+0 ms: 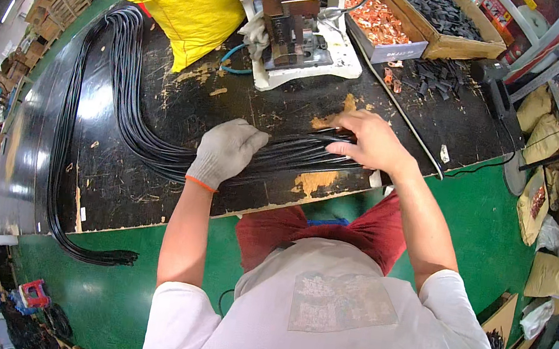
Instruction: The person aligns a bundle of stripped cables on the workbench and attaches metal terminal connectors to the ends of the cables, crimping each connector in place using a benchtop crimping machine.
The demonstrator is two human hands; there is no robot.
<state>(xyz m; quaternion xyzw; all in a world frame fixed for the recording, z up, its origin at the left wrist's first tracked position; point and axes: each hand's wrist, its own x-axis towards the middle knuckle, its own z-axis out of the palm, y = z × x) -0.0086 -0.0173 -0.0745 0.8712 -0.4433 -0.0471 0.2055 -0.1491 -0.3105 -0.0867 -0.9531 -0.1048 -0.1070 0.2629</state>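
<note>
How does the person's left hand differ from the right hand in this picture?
The left hand wears a grey knitted glove with an orange cuff; the right hand is bare. The left hand presses down on the middle of the bundle of black cables, while the right hand, with fingers spread, lies at the bundle's end near the front edge of the worn black worktable. Both rest on the same bundle.

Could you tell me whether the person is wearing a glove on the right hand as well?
No, the right hand is bare on the black cable bundle, while only the left hand wears a grey work glove.
</note>
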